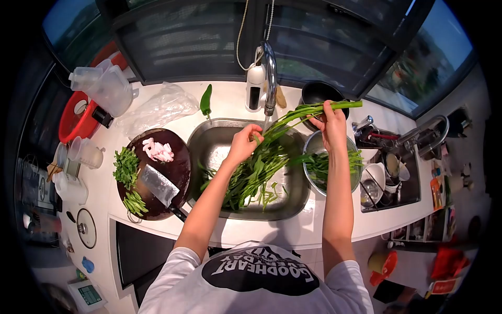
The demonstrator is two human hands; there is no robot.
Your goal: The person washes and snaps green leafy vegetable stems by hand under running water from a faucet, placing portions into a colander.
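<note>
My right hand (333, 125) grips a bunch of long-stemmed leafy greens (298, 113) near the pale cut ends, raised above the right side of the sink. At the leafy part of the bunch, my left hand (246, 144) pinches with its fingers closed; exactly what lies between them is partly hidden. Water runs from the faucet (270, 78) just behind the bunch. More leafy greens (251, 183) lie heaped in the steel sink (300, 201). Beneath my right forearm, a metal bowl (309, 180) holds plucked greens (327, 168).
Left of the sink, a round cutting board (166, 135) carries a cleaver (159, 184), pale meat pieces (158, 150) and chopped greens (126, 167). A green pepper (206, 100) and a plastic bag (162, 107) lie behind. A second sink (413, 193) on the right holds dishes.
</note>
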